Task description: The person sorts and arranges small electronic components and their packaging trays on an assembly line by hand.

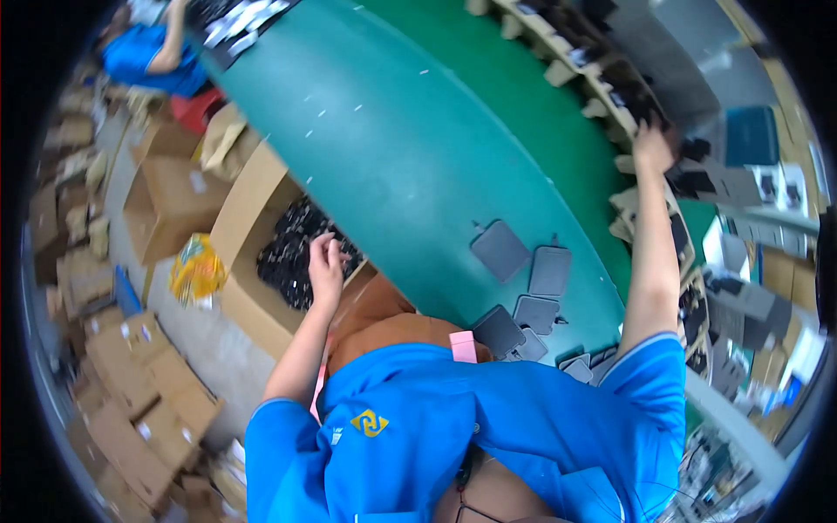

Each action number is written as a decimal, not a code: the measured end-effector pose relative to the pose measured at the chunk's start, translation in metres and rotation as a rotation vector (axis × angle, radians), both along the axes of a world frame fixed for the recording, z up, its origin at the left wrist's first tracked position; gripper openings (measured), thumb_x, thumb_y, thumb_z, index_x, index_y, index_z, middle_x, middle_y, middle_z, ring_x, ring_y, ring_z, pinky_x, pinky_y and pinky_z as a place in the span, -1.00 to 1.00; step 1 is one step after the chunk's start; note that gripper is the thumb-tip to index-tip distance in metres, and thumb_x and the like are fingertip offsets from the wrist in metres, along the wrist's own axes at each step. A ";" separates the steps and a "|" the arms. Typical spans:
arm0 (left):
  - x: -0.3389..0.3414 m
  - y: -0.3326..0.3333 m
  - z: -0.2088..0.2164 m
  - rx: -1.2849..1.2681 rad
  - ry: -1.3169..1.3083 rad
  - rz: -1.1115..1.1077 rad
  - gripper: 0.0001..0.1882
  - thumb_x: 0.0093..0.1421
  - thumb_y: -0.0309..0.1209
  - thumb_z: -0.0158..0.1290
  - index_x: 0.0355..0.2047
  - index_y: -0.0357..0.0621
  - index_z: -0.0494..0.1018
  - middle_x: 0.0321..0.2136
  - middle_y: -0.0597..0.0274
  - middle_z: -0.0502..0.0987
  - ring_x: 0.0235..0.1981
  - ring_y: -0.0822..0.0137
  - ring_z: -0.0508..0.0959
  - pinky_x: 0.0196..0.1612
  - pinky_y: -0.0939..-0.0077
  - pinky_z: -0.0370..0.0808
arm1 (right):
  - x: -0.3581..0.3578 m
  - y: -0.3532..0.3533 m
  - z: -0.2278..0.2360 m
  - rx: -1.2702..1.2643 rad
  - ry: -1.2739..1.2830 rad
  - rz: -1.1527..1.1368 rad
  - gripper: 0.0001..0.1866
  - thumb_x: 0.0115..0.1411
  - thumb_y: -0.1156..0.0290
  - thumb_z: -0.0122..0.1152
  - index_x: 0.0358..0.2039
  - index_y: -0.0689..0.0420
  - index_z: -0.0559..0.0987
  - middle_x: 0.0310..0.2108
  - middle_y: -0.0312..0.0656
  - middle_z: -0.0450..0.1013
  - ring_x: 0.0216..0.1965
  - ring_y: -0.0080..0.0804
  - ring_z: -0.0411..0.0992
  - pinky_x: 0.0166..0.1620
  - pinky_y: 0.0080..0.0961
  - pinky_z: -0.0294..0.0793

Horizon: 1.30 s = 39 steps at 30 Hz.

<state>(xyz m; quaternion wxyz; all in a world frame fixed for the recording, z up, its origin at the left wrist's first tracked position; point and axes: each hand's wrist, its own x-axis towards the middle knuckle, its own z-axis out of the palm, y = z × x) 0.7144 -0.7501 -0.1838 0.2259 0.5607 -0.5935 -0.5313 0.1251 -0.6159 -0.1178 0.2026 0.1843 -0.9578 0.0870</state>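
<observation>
My left hand point(325, 261) is held over an open cardboard box point(253, 209) beside the table's left edge. Its fingers are loosely apart with nothing visible in them. Many small black pieces with light specks point(301, 244) fill the box. My right arm stretches far out to the right, and my right hand point(652, 150) is at a cardboard tray point(602, 91) of dark items along the table's far right side. The fingers there are blurred and partly hidden, so any held item cannot be made out.
Several flat grey square pouches or pads point(501, 251) with small tabs lie on the green table point(392, 148) near my body. Cartons point(166, 192) and flattened cardboard point(139, 375) cover the floor at left. A person in a blue shirt point(148, 57) works at the far left.
</observation>
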 end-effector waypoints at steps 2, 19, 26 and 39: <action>0.036 0.024 -0.019 -0.022 -0.060 0.095 -0.77 0.25 -0.39 -0.17 -0.12 -0.19 0.26 -0.40 0.16 0.43 -0.54 0.45 0.45 -0.49 0.66 0.39 | 0.066 -0.023 0.015 0.081 0.121 0.182 -0.55 0.13 0.10 -0.04 -0.02 0.05 0.39 -0.09 -0.06 0.32 -0.15 -0.04 0.33 -0.13 -0.22 0.30; 0.259 0.076 -0.208 -0.033 -0.685 0.502 -0.49 0.11 -0.12 -0.01 -0.14 -0.36 0.29 -0.31 -0.17 0.44 -0.28 -0.04 0.46 -0.18 0.27 0.39 | 0.578 -0.090 -0.085 -0.156 -1.505 0.909 -0.77 0.20 0.43 -0.04 -0.17 0.27 0.41 -0.17 -0.11 0.37 -0.17 -0.37 0.35 -0.08 -0.52 0.32; 0.351 0.028 -0.315 0.511 -0.769 0.605 -0.27 0.05 0.11 -0.05 -0.09 -0.40 0.27 -0.22 -0.21 0.43 -0.19 -0.11 0.43 -0.10 0.25 0.37 | 0.663 -0.139 -0.257 0.326 -1.720 0.583 -0.50 0.18 0.11 0.01 -0.07 0.30 0.38 -0.18 -0.07 0.41 -0.19 -0.36 0.38 -0.07 -0.57 0.33; 0.355 0.033 -0.419 0.905 0.003 1.047 -0.14 0.00 0.25 -0.06 0.06 -0.24 0.15 -0.15 -0.03 0.43 -0.16 0.16 0.47 -0.26 0.26 0.46 | 0.764 -0.235 -0.473 0.882 -1.403 1.100 -0.11 -0.08 -0.17 0.16 0.04 0.35 0.25 -0.09 0.10 0.36 -0.07 -0.05 0.35 0.02 -0.36 0.29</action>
